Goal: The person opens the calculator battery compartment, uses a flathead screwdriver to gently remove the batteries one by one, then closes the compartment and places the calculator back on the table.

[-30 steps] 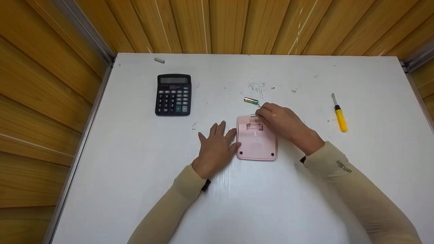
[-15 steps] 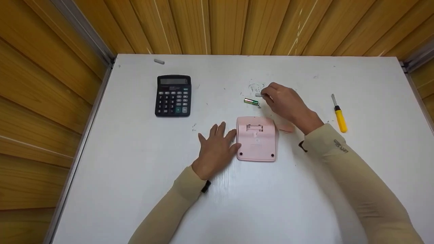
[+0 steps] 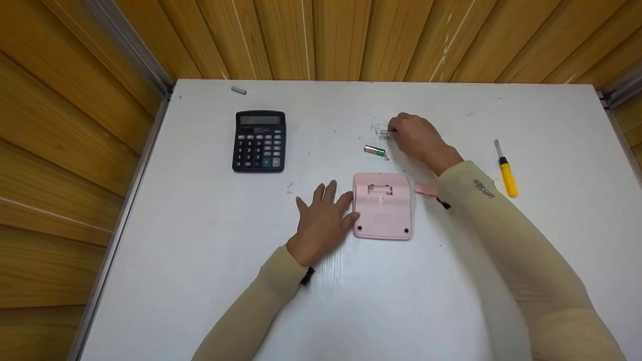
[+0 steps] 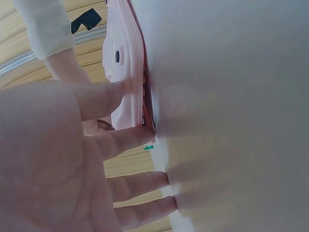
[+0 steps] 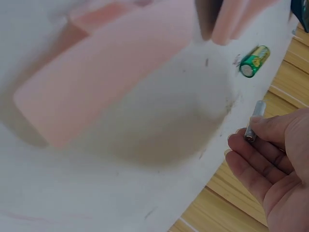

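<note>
A pink calculator (image 3: pixel 382 210) lies face down, the battery slot (image 3: pixel 380 190) near its far end uncovered. My left hand (image 3: pixel 321 225) rests beside it with fingers spread, thumb and index finger against its left edge; in the left wrist view the fingertips (image 4: pixel 161 179) touch the table. Beyond the calculator my right hand (image 3: pixel 419 138) pinches a small silver battery (image 5: pixel 257 112) between thumb and fingers, just above the table. A green battery (image 3: pixel 374 150) lies between that hand and the calculator. The pink battery cover (image 3: pixel 426 190) sits right of the calculator, partly close under my sleeve.
A black calculator (image 3: pixel 259 141) lies face up at the left, with a small grey cylinder (image 3: pixel 238 91) behind it near the far edge. A screwdriver (image 3: pixel 507 175) with a yellow handle lies at the right. Wood-patterned walls (image 3: pixel 336 40) stand around the white table (image 3: pixel 200 240).
My right hand has moved from the pink calculator's far end away toward the back of the table, carrying the silver battery. The pink cover has come into view. My left hand stays put.
</note>
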`<state>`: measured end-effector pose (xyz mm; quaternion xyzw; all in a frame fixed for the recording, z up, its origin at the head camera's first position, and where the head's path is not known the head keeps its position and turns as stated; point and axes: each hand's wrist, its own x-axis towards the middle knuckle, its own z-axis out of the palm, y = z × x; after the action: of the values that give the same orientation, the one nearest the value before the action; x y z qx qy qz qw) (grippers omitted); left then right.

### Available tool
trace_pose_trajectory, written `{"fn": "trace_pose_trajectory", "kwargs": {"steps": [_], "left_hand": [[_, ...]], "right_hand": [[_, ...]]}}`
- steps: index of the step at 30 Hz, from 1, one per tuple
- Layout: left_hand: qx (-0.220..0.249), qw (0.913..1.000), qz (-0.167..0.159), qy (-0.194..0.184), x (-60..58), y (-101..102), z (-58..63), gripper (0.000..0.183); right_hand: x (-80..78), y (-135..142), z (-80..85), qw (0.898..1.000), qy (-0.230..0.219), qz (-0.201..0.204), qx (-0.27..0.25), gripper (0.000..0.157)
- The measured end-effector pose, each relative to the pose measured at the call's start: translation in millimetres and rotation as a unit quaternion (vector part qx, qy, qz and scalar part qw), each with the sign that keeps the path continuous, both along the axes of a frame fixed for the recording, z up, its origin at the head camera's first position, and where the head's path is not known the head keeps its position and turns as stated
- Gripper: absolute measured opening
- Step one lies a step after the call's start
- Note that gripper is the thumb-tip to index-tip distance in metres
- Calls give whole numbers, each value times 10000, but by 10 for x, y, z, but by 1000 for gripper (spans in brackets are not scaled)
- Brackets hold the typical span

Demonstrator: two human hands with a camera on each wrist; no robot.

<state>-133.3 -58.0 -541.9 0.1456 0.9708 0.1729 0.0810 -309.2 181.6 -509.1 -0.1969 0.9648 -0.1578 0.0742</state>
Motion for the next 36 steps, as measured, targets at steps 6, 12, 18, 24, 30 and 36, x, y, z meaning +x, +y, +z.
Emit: {"fn": "trace_pose_trajectory", "kwargs": {"steps": [6, 12, 18, 24, 30, 36], "left_hand": [[-53, 10000, -25, -18, -9, -5, 2, 54], [-7, 10000, -26, 39, -6, 6, 5, 53], [12, 10000, -21, 56, 0, -1, -6, 53], [-51, 10000, -26, 69, -3, -1, -4, 53], [-48, 9999, -48, 109, 2, -3, 10, 52], [-51, 9999, -53, 132, 10, -3, 17, 52]], "right_hand": [[-29, -30, -60, 9990, -393, -161, -143, 28], [0, -57, -105, 9985, -440, -299, -124, 29], [9, -128, -132, 9989, -379, -275, 34, 28], [5, -167, -139, 9987, -359, -259, 235, 28], [16, -159, -154, 9995, -172, -128, 234, 26], [16, -163, -162, 9997, -42, -65, 229, 24]]}}
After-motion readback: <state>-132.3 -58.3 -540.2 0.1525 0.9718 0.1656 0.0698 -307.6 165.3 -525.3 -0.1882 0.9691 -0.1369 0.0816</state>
